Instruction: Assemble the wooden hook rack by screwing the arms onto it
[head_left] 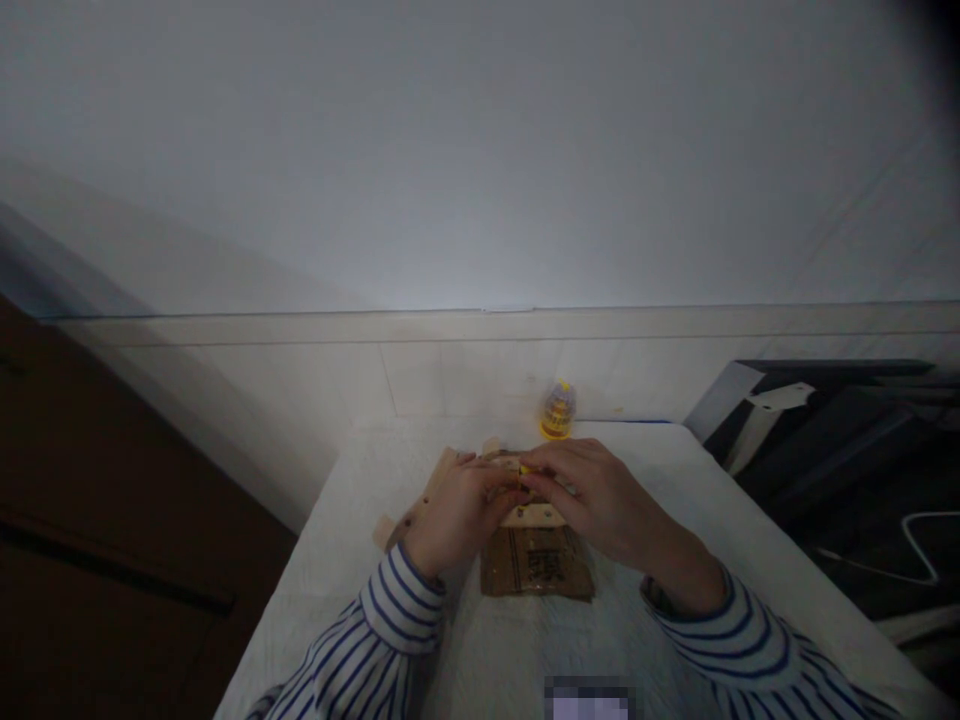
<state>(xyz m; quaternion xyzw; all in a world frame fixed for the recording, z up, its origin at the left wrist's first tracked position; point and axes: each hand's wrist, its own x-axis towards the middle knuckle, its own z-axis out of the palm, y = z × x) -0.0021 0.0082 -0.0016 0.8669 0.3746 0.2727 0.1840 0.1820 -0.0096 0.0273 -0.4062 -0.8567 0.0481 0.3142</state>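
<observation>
Both hands meet above a small wooden piece with dark holes or screws (534,516), at the middle of the table. My right hand (604,495) is closed in a pinch on a small yellow object (526,469), mostly covered by the fingers; its kind is unclear. My left hand (457,505) has its fingers curled together against the wooden parts, and what they grip is hidden. Beside the left wrist lies a longer wooden strip with holes (418,508), running diagonally. Under the nearer wooden piece is a brown cardboard piece with dark printed characters (536,565).
A clear container with a yellow base (557,412) stands at the table's back edge by the wall. The table (337,600) has a whitish cover. Dark items (825,430) are stacked to the right. A blurred-out object (590,706) lies at the front edge.
</observation>
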